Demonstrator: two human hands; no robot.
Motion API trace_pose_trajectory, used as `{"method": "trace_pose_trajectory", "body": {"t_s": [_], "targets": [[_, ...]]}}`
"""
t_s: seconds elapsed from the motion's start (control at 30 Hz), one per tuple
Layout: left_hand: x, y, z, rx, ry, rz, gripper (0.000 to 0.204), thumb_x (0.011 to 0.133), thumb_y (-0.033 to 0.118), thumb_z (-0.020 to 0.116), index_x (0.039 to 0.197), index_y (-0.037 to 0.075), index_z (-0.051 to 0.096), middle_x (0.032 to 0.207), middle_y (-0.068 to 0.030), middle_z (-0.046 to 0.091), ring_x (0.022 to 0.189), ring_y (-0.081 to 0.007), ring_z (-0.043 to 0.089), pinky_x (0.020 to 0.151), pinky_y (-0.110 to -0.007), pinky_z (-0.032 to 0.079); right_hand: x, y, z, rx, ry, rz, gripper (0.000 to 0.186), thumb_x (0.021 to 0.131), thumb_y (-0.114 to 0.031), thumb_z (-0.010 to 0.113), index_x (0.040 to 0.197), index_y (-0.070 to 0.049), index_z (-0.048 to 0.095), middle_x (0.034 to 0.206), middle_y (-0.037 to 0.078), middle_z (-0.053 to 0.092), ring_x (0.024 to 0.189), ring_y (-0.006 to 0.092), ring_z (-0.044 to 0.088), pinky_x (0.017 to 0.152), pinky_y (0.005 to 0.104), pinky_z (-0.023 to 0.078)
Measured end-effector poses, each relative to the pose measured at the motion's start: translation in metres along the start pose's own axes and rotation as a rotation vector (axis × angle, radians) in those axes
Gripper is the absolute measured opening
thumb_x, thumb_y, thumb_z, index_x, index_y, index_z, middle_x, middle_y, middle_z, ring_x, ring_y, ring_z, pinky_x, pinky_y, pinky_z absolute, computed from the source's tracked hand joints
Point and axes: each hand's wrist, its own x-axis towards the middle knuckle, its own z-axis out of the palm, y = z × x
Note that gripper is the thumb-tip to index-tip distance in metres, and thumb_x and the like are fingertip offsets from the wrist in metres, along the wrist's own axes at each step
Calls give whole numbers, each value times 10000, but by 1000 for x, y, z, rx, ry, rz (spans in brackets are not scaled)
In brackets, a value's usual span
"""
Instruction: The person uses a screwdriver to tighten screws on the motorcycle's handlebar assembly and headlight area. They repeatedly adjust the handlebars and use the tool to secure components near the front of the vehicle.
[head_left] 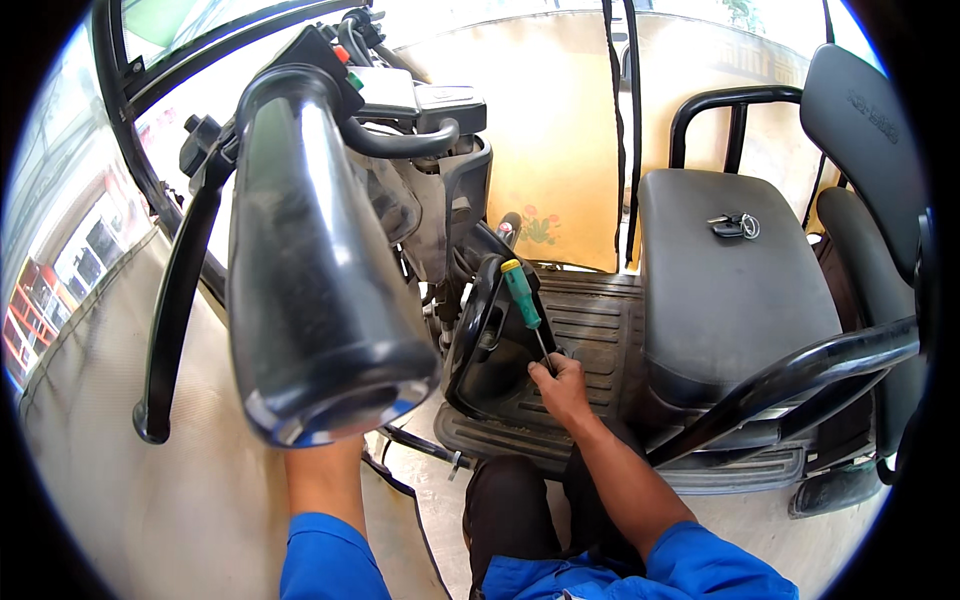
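Note:
A screwdriver (520, 295) with a green handle and yellow cap points handle-up over the footwell of a three-wheeled vehicle. My right hand (562, 385) is closed on its thin metal shaft, low down near the tip. The tip itself is hidden by my fingers. Just left of the screwdriver stands a black plastic frame or panel (480, 340) below the steering column. My left forearm reaches up behind the big black handlebar grip (310, 240). That grip, close to the camera, covers my left hand, so its fingers cannot be seen.
A black brake lever (180, 310) hangs beside the grip. On the right is a black padded seat (735, 290) with keys (735, 225) on it and a tubular armrest (800, 370). Ribbed floor mat (595, 320) covers the footwell. A yellowish cover sheet (550, 120) hangs behind.

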Motion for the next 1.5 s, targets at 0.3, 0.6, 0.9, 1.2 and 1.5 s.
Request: {"method": "trace_pose_trajectory", "body": {"t_s": [0.3,0.6,0.9,1.2,1.5], "targets": [[-47,-22,4,187,49,55,217,987,200,568,1154,67,608,1070,-47,639,971,-174,610,897,-361,499,-5,-10,-2,69,-37,-116,352,945,-175,680,677,-1,532,603,-47,412,609,53,360,519,303,311],[-123,23,49,308,-32,-95,175,961,205,660,1021,41,653,815,-24,642,708,-123,588,666,-274,467,-15,-7,-2,47,-76,-198,351,945,-212,684,696,17,590,549,-25,424,561,53,362,483,318,297],[-145,25,37,620,-536,-11,614,892,286,785,1350,-9,500,1116,-75,645,843,-102,603,739,-253,509,-27,-38,6,-41,-173,-365,305,950,-168,686,732,35,623,552,-17,454,572,38,380,477,309,314],[-138,35,22,413,-406,-65,507,853,115,768,1276,-14,520,996,-80,694,834,-113,644,744,-270,533,-11,-106,20,-177,-258,-468,303,934,-214,694,778,45,683,547,149,507,473,161,471,475,367,373],[-119,85,9,143,-26,14,366,967,154,672,1261,8,510,952,-108,673,790,-141,641,694,-273,537,16,-200,-1,65,-115,-412,396,964,-283,633,1186,45,625,973,110,676,817,176,629,699,325,507]]}}
